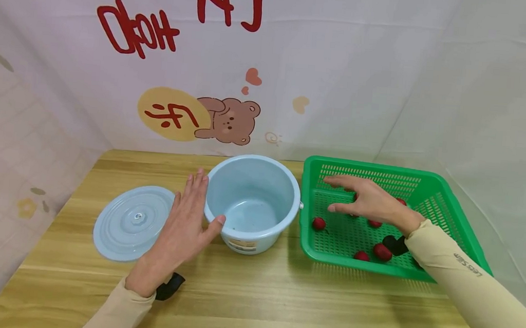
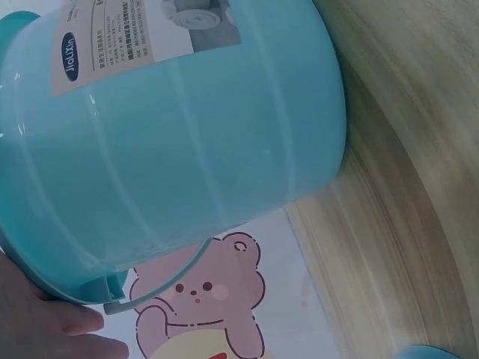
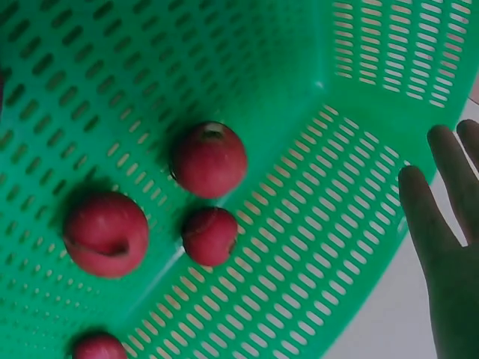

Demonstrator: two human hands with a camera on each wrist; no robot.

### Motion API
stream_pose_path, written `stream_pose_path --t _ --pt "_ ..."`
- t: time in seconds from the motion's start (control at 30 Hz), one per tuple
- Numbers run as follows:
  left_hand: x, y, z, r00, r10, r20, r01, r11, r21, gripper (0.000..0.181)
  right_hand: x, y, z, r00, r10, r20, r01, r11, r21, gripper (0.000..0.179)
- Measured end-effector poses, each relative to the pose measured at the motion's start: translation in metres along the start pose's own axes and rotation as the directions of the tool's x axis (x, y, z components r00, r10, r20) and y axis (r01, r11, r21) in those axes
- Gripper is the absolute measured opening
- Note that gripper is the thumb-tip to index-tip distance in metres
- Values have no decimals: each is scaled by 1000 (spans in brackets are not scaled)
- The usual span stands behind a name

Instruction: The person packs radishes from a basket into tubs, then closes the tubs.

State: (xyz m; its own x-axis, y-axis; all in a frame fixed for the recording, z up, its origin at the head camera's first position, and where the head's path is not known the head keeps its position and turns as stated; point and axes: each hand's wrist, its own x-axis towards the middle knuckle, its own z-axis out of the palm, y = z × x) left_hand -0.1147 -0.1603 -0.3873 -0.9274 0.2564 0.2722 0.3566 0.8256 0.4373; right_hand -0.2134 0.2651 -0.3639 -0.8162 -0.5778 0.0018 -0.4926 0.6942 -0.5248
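Observation:
A light blue plastic bucket (image 1: 253, 176) stands upright in the middle of the table, its inside bare. My left hand (image 1: 181, 232) lies along its left rim with straight fingers, the thumb reaching over the front edge. The left wrist view shows the bucket's labelled wall (image 2: 202, 149) and its handle (image 2: 172, 280). Over the left part of a green perforated basket (image 1: 330, 258), my right hand (image 1: 371, 201) hovers with thumb and fingers spread, holding nothing. Several red radishes (image 3: 209, 160) lie on the basket floor; the hand and forearm hide some in the head view.
A round light blue lid (image 1: 121, 225) lies flat on the wooden table (image 1: 243, 301), left of the bucket. Behind the table hangs a white printed cloth (image 1: 344, 77) with a bear drawing. The basket stands just right of the bucket, close to the right-hand cloth.

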Motion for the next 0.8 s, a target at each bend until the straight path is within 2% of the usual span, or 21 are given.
stream_pose_path --t 0.13,0.3,0.5,0.8 --pt "1 1 1 1000 10 -10 -10 1000 10 92 3 4 7 999 13 32 -15 998 60 69" --pt "0 1 1 1000 6 -8 -6 1000 -1 91 7 7 16 994 23 110 -34 995 94 63" --pt "0 0 1 1000 9 -13 -10 1000 -4 91 10 9 27 977 30 209 -58 990 128 59" --pt "1 -1 2 1000 16 -17 -16 1000 -20 90 14 16 40 956 25 293 -72 986 151 52"
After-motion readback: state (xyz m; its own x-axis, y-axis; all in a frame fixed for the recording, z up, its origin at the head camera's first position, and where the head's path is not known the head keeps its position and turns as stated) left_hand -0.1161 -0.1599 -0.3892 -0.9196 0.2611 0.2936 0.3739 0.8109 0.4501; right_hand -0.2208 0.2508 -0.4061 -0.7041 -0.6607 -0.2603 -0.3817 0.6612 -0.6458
